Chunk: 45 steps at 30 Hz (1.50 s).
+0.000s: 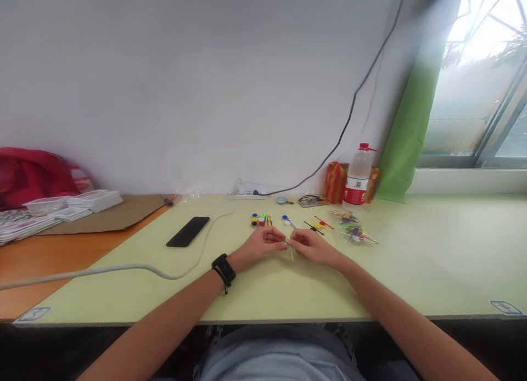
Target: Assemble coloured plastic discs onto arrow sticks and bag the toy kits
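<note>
Daylight glares white through the metal-framed, textured-glass window [461, 117] above and right of the right hand [313, 246]; a soft shadow falls below that hand on the pale yellow-green, smooth table [432, 249]. Outer edges look stretched.

A thin green piece [292, 253], pinched
The person's left hand [263, 242] and right hand [313, 246] hold it right of the black phone [188, 231]; farther right of the phone stands a red-capped bottle [355, 179].

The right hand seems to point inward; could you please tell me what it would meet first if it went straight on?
Straight on, the right hand would most likely meet the left hand first, just ahead by the thin green piece; whether the hands touch is unclear.
</note>
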Each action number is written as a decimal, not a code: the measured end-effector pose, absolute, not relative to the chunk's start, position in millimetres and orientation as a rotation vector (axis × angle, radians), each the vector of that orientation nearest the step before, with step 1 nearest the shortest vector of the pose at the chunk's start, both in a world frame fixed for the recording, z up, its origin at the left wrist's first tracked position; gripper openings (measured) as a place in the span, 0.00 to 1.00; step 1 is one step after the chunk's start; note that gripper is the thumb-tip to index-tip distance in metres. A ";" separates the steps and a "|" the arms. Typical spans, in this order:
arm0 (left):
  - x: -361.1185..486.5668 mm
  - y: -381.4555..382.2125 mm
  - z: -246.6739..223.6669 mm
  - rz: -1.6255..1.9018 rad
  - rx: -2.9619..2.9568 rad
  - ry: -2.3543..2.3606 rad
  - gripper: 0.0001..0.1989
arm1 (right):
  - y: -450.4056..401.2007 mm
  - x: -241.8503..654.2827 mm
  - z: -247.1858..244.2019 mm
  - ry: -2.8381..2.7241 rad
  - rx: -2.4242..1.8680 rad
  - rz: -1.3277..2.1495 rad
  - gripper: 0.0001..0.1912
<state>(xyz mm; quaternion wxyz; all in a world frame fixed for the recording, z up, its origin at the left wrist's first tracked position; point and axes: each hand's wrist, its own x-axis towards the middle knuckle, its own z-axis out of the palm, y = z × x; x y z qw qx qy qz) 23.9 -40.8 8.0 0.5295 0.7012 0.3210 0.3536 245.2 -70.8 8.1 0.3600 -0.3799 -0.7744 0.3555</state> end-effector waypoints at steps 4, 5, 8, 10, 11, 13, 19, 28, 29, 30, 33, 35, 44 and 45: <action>23.9 -40.6 5.0 0.827 1.758 0.767 0.20 | -71.8 245.2 7.9 -2.075 -1.057 0.852 0.16; 23.9 -40.5 4.4 0.826 1.786 0.775 0.19 | -71.5 245.6 7.6 -2.104 -1.106 0.782 0.15; 23.9 -39.5 2.6 0.849 1.891 0.854 0.17 | -69.5 248.0 5.6 -2.195 -1.387 0.448 0.14; 23.7 -38.3 1.5 0.857 1.960 0.919 0.16 | -67.2 250.6 3.9 -2.215 -1.593 0.257 0.13; 23.6 -37.9 1.0 0.857 1.990 0.940 0.16 | -65.7 252.3 3.1 -2.207 -1.669 0.199 0.13; 23.3 -38.0 0.8 0.856 2.043 0.958 0.15 | -62.4 256.4 2.3 -2.167 -1.764 0.144 0.11; 22.9 -45.3 5.7 0.813 2.222 0.977 0.11 | -51.1 274.0 3.0 -2.003 -1.971 0.041 0.06; 21.9 -46.2 8.3 0.810 2.306 0.942 0.09 | -54.5 269.6 -3.7 -2.037 -1.473 0.013 0.06; 21.8 -46.1 8.0 0.809 2.312 0.933 0.08 | -55.8 264.6 -6.3 -2.067 -1.344 0.079 0.06; 21.7 -46.3 7.9 0.810 2.318 0.925 0.08 | -56.3 259.3 -9.5 -2.093 -1.242 0.146 0.07; 21.6 -47.2 8.2 0.811 2.329 0.914 0.08 | -52.9 246.0 -20.5 -2.170 -1.137 0.273 0.08; 21.9 -47.2 8.4 0.805 2.329 0.920 0.08 | -47.0 241.2 -27.5 -2.185 -1.157 0.267 0.09; 25.6 -42.0 3.1 0.798 2.337 0.932 0.07 | -28.6 239.1 -39.4 -2.121 -1.332 0.199 0.14; 25.9 -41.1 2.4 0.800 2.347 0.928 0.06 | -26.8 238.1 -39.0 -2.115 -1.356 0.185 0.14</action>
